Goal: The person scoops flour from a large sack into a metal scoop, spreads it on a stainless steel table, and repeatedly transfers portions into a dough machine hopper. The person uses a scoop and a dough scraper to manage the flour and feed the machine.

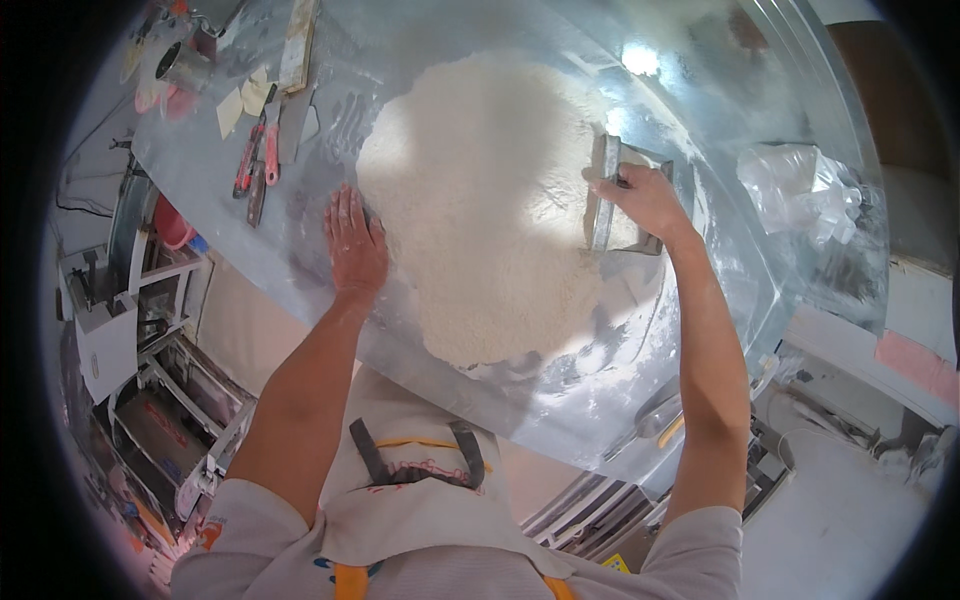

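Lying in right grip (648, 200): metal tool (602, 230)

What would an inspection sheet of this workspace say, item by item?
Surface: glossy grey tabletop, streaked with pale dust.
Job's things: broad pale patch of material; flat hand tool at its right edge.
Clutter: red-handled tools, wooden strip and metal cup at upper left; crumpled clear plastic at right.
Hands: left hand spread palm down beside the patch; right hand gripping the flat hand tool.
Cables: thin dark line at far left, probably a cord.
Surroundings: red container beyond the table's left edge; pale surface at lower right.
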Action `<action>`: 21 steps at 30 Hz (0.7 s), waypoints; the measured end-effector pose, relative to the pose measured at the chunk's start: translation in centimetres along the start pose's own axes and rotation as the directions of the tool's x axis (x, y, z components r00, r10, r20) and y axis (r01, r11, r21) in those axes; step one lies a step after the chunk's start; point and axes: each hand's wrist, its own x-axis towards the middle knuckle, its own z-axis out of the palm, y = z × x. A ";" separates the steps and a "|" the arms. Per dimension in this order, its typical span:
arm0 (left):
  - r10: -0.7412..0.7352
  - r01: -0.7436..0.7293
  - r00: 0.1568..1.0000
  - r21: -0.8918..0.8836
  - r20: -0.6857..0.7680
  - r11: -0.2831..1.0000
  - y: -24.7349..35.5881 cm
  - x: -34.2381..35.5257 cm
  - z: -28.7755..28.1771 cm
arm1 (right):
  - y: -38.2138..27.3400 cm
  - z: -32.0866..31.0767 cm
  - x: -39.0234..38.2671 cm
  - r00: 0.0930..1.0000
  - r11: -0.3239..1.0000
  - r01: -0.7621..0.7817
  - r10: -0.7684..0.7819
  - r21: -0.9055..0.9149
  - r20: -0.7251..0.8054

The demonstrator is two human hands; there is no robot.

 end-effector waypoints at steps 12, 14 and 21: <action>-0.006 0.004 0.999 0.029 0.054 1.000 -0.6 -0.4 -0.2 | -13.3 -3.0 -7.7 0.977 0.848 -0.111 -0.002 -0.518 -0.213; 0.002 -0.001 0.998 -0.005 0.056 1.000 -0.6 -0.4 -0.5 | -14.0 -3.0 -8.8 0.962 0.846 -0.142 -0.004 -0.514 -0.273; 0.059 -0.053 0.998 -0.178 0.030 0.983 -2.5 -0.5 -0.5 | -10.7 -0.6 -15.4 0.849 0.952 -0.257 0.138 -0.169 -0.510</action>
